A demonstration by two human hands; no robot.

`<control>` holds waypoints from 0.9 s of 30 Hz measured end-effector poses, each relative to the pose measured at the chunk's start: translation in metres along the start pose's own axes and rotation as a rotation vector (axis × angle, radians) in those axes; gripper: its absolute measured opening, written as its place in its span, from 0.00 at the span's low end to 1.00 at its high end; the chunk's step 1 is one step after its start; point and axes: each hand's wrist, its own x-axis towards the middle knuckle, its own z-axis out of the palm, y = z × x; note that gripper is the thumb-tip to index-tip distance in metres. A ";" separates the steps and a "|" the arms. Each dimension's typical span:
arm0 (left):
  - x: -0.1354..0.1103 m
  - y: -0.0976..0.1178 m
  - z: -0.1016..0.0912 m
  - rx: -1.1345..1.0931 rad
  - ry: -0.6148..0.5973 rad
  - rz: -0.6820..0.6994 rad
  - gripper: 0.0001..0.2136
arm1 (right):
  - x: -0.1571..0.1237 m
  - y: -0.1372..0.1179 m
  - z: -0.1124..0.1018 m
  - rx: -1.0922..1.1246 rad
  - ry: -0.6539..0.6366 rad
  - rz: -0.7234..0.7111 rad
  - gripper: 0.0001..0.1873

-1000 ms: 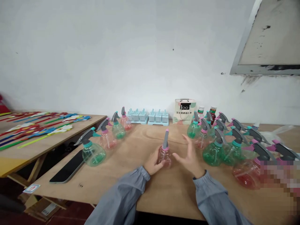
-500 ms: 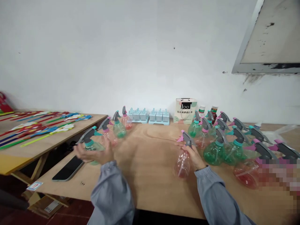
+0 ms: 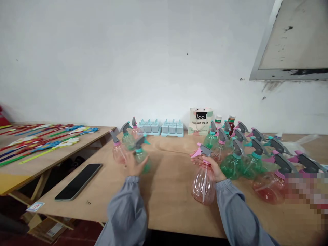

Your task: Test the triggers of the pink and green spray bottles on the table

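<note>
My right hand (image 3: 214,167) is closed round the neck of a clear pink spray bottle (image 3: 203,186), which is upright over the near middle of the table. Its pink trigger and grey head point left. My left hand (image 3: 133,166) curves around the near side of a green spray bottle (image 3: 146,159) with a teal trigger, thumb on the right; some fingers are hidden. Just left of it stands a pink spray bottle (image 3: 118,152). Behind are another green spray bottle (image 3: 127,140) and a pink one (image 3: 136,132).
Several pink and green spray bottles (image 3: 232,167) crowd the right side. A phone (image 3: 78,182) lies at left. Pale blue popsicle moulds (image 3: 172,129), a paper bag (image 3: 200,123) and a red-brown bottle (image 3: 231,124) stand by the wall. Colourful hand-shaped sticks (image 3: 55,145) cover the left table.
My left hand has moved right with the green spray bottle, from over the phone to beside the other bottles. The pink bottle in my right hand has come slightly nearer.
</note>
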 end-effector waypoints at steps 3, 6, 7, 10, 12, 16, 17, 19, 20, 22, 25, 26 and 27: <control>-0.022 0.026 0.033 -0.140 -0.175 0.029 0.33 | 0.001 0.002 -0.001 -0.001 -0.029 0.003 0.20; -0.046 0.044 0.053 -0.275 -0.343 0.086 0.41 | 0.004 0.007 -0.004 0.020 -0.044 -0.003 0.20; -0.052 0.048 0.056 -0.301 -0.380 0.113 0.44 | 0.006 0.009 -0.005 0.029 -0.031 -0.001 0.19; -0.062 0.054 0.059 -0.324 -0.438 0.153 0.48 | 0.011 0.017 -0.007 0.042 0.119 -0.010 0.13; -0.064 0.055 0.059 -0.317 -0.449 0.150 0.48 | 0.013 0.021 -0.008 0.044 0.217 -0.035 0.10; -0.062 0.056 0.058 -0.304 -0.447 0.137 0.48 | 0.014 0.022 -0.005 0.058 0.183 -0.040 0.09; -0.062 0.056 0.058 -0.304 -0.443 0.138 0.48 | 0.013 0.021 -0.004 0.063 0.154 -0.028 0.09; -0.062 0.056 0.058 -0.305 -0.431 0.145 0.48 | 0.012 0.021 -0.001 0.070 0.111 0.009 0.09; -0.062 0.056 0.057 -0.305 -0.428 0.147 0.48 | 0.011 0.022 0.000 0.071 0.109 0.023 0.09; -0.062 0.056 0.057 -0.305 -0.431 0.148 0.48 | 0.012 0.024 0.001 0.082 0.134 0.011 0.09; -0.062 0.055 0.057 -0.311 -0.441 0.155 0.48 | 0.012 0.025 0.001 0.106 0.159 -0.057 0.08; -0.062 0.055 0.057 -0.316 -0.442 0.162 0.48 | 0.012 0.024 0.001 0.112 0.147 -0.061 0.09; -0.062 0.055 0.058 -0.319 -0.442 0.167 0.47 | 0.012 0.023 0.001 0.118 0.128 -0.053 0.09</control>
